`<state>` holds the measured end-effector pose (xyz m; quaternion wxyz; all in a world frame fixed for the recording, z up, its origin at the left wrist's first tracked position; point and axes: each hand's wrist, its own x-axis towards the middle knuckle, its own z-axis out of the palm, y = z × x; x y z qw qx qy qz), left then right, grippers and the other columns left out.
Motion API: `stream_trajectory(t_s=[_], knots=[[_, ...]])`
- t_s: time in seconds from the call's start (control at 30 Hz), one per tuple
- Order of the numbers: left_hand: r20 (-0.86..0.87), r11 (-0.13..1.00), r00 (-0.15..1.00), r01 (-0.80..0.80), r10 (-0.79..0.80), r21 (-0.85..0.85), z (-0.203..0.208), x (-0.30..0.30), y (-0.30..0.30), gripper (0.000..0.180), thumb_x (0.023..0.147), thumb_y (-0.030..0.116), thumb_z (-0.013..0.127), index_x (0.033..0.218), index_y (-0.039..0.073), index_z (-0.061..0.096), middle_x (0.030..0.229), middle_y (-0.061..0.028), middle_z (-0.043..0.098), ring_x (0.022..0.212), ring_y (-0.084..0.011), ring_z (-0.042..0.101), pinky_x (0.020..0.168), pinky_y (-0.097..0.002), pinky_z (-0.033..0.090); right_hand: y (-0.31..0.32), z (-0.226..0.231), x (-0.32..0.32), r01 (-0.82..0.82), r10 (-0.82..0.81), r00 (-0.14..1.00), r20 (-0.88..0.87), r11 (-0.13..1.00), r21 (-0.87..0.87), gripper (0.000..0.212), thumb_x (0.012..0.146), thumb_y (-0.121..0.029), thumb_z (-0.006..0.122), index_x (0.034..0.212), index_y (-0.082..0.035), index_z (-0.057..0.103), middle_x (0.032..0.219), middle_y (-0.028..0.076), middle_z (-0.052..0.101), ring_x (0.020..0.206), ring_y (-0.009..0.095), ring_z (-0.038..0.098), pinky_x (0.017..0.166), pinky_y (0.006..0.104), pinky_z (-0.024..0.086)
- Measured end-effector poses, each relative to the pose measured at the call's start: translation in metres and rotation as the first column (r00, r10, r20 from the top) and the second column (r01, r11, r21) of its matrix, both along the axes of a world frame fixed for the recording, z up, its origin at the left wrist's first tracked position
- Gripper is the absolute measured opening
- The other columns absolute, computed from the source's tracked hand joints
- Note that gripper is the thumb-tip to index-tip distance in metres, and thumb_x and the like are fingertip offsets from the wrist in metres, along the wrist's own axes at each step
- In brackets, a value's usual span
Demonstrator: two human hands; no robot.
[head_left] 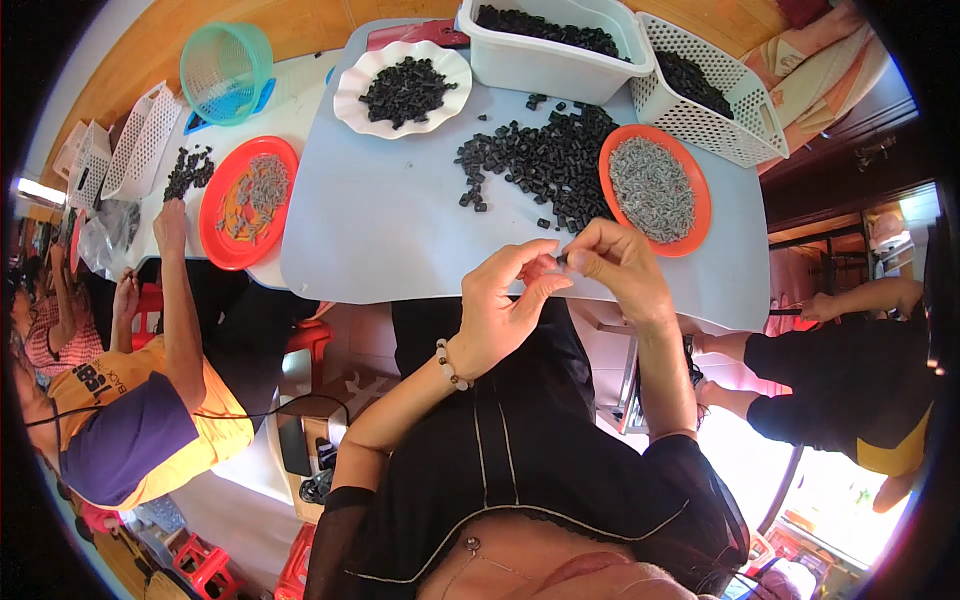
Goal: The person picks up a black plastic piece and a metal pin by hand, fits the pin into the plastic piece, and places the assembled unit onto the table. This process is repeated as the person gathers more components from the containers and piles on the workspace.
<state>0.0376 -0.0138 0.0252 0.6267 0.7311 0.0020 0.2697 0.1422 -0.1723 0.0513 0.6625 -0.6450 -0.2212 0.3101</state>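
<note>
My two hands meet over the near edge of the pale blue-grey table. Between the thumb and forefinger of my right hand (627,272) is a small black plastic piece (562,261). My left hand (505,300), with a beaded bracelet at its wrist, comes up beside it, fingers curled in a loose pinch; whatever it holds is too small to make out. Just beyond my hands lies a loose heap of black plastic pieces (545,160). At its right, a red-orange plate (704,190) carries many small grey metal parts that look like screws.
Further back are a white scalloped dish (345,105), a white tub (540,75) and a white perforated basket (765,140), all holding black pieces. At left, a co-worker's hand (170,225) reaches beside another red plate (208,215) and a green basket (225,75). Another person stands at right.
</note>
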Motion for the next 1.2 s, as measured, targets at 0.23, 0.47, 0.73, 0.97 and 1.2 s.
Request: stream_trajectory(t_s=[0.23,0.47,0.73,0.97,1.2], knots=[[-0.102,0.989,0.993,0.05,-0.065,-0.141,-0.02,-0.008,0.002,0.015,0.094,0.007,0.067,0.104,-0.003,0.069,0.091,-0.008,0.07,0.081,-0.0102,0.065,0.073,-0.023,0.051,-0.029,0.06,0.145,0.567,-0.368,0.467,0.804,0.823,0.047,0.019,0.089,-0.02,0.071,0.097,-0.003,0.072,0.084,0.003,0.072,0.076,0.011,0.064,0.072,0.0283,0.051],[-0.172,0.958,0.984,0.004,-0.055,-0.287,-0.027,-0.014,0.0,0.011,0.094,0.007,0.066,0.098,-0.002,0.071,0.084,-0.0044,0.069,0.071,-0.0056,0.061,0.066,-0.0206,0.049,-0.031,0.049,0.186,0.609,-0.187,0.375,0.908,0.789,-0.089,0.021,0.087,-0.022,0.069,0.099,-0.004,0.073,0.088,0.01,0.074,0.08,0.021,0.07,0.076,0.0331,0.053],[-0.273,0.949,0.955,0.028,-0.119,-0.315,-0.035,-0.024,0.007,0.014,0.096,0.009,0.064,0.104,-0.002,0.069,0.089,-0.0049,0.069,0.076,-0.0066,0.061,0.068,-0.0206,0.049,0.027,-0.014,0.042,0.28,0.158,0.352,0.923,0.923,-0.264,0.014,0.075,-0.01,0.077,0.087,-0.007,0.071,0.086,0.005,0.066,0.088,0.027,0.056,0.081,0.0387,0.047],[-0.286,0.918,0.947,0.019,-0.143,-0.395,-0.033,-0.025,0.007,0.016,0.097,0.01,0.063,0.105,-0.003,0.068,0.089,-0.0059,0.07,0.073,-0.0068,0.059,0.066,-0.0206,0.048,0.033,-0.035,0.034,0.318,0.143,0.326,0.934,0.914,-0.251,0.013,0.073,-0.011,0.078,0.084,-0.009,0.07,0.09,0.003,0.064,0.093,0.026,0.053,0.084,0.0383,0.046],[-0.225,0.788,0.954,0.019,-0.198,-0.615,-0.019,-0.019,0.007,0.026,0.097,0.017,0.065,0.113,-0.004,0.064,0.092,-0.0081,0.07,0.072,-0.0098,0.06,0.066,-0.023,0.051,0.023,-0.005,0.001,0.149,0.101,0.404,0.909,0.973,-0.175,0.024,0.069,-0.007,0.079,0.092,-0.01,0.072,0.096,0.002,0.066,0.094,0.026,0.054,0.081,0.0366,0.048]])
